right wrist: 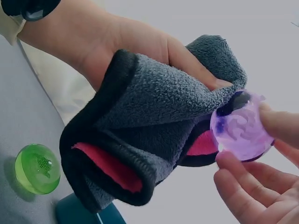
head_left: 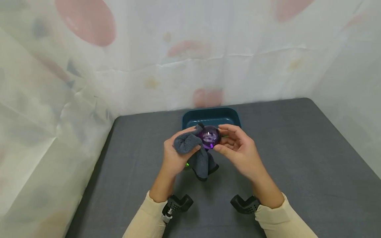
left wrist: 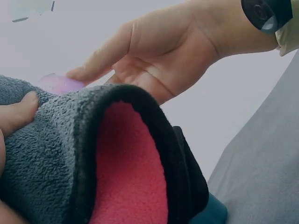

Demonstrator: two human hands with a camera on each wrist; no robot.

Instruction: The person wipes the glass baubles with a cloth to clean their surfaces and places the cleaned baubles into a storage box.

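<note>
Two bare hands met over the middle of a dark grey table [head_left: 297, 148] that filled the lower half of the head view, its top matte and finely textured. At the left of the frame a pale, translucent sheet [head_left: 53, 99] with blurred pink and grey patches hung in folds down to the table's edge, and the same sheeting ran across the upper part of the frame as a back wall and closed the right side too. Left of centre, the left hand [head_left: 174, 155] had its fingers and thumb curled round a grey fleece cloth [head_left: 190, 147], clamped on it; the right wrist view showed the cloth's red inner face and black hem. Low at the left of that wrist view, a green translucent ball [right wrist: 37, 169] lay on the table under the cloth. At the centre of the head view the cloth pressed against a purple translucent ball [head_left: 210, 137], held above the table. Just behind it, against the back wall, sat a dark teal tray [head_left: 208, 114]. Right of centre, the right hand [head_left: 238, 148] pinched the purple ball between thumb and fingertips, the other fingers cupped under it. Cream sleeves [head_left: 285, 221] and black wrist mounts [head_left: 245, 203] showed along the bottom edge.
</note>
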